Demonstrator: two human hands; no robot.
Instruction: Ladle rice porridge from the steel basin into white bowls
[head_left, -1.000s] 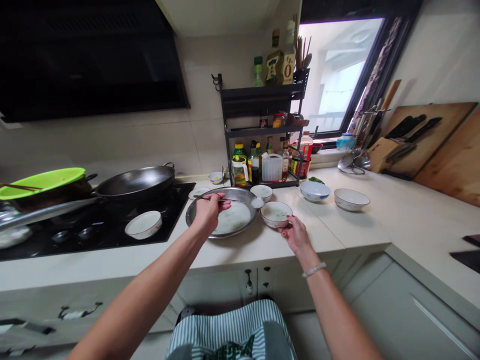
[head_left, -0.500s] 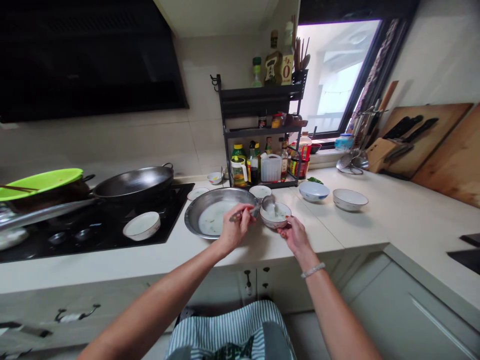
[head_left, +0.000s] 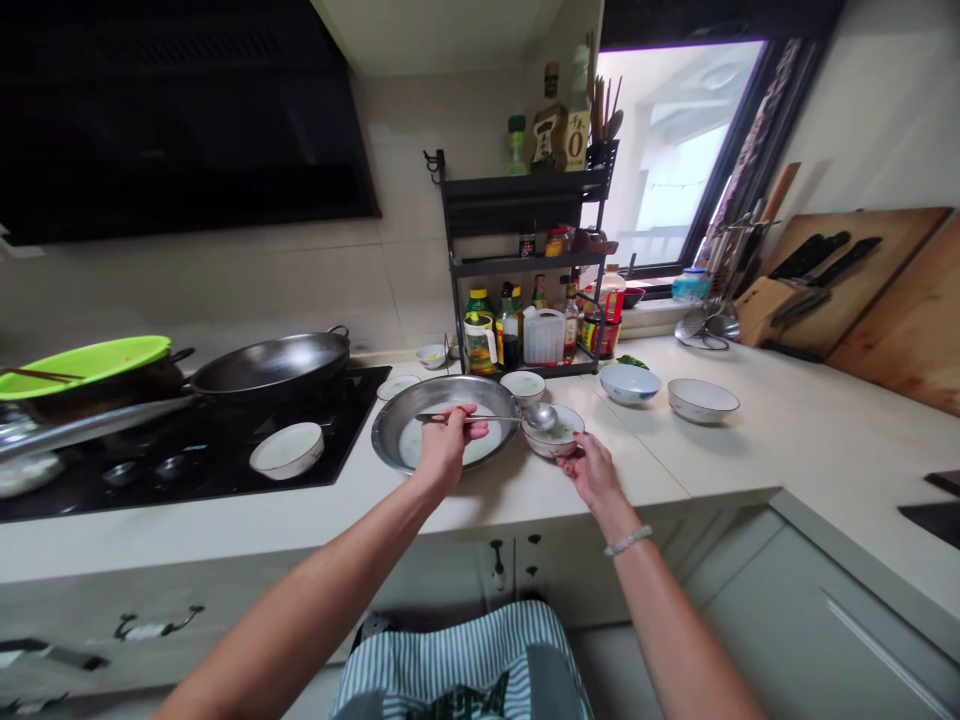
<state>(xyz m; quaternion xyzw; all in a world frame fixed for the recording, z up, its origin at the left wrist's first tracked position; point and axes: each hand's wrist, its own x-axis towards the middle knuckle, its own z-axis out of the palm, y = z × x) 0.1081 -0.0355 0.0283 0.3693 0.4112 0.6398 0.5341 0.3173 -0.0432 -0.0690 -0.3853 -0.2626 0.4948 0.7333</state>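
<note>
Head view: ladle (head_left: 541, 416) shiny, silvery, round-bowled, slim-handled.

On my feed, the white countertop (head_left: 750, 440) bears a metal basin (head_left: 388, 432), two pale bowls (head_left: 523, 385) just behind it, and a blue-patterned bowl (head_left: 629, 386) beside a white bowl (head_left: 703, 403). I also see a black rack (head_left: 525, 265), leafy greens (head_left: 632, 361) and a knife block (head_left: 763, 308) there.

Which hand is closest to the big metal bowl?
Your left. The left hand, holding the ladle, is over the near part of the metal bowl. The right hand is off to its right, holding a small bowl.
</note>
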